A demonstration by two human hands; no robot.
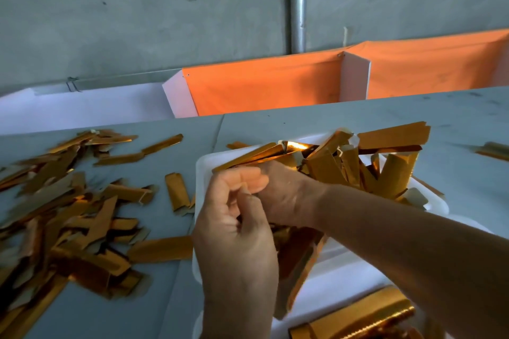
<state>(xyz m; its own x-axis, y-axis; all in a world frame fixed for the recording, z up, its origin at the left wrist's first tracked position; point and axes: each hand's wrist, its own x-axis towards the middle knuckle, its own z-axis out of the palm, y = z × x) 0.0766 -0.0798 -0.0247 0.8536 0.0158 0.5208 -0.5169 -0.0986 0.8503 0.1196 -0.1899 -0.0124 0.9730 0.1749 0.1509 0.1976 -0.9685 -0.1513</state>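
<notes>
A long gold foil strip (249, 157) lies slanted over the back left corner of the white tray (202, 170). Its near end meets my two hands. My left hand (237, 231) is in front, fingers curled against the thumb and pinching at that end of the strip. Directly behind it is my right hand (286, 192), back upward, reaching in from the right across the tray. Its fingers are hidden by my left hand, so its hold is unclear. The tray is heaped with several more gold strips (385, 168).
A loose pile of gold strips (63, 206) covers the grey table (179, 297) on the left. A stack of gold pieces (358, 316) sits at the bottom right. Orange cloth bins (261, 85) and a white bin (82, 107) stand behind the table's far edge.
</notes>
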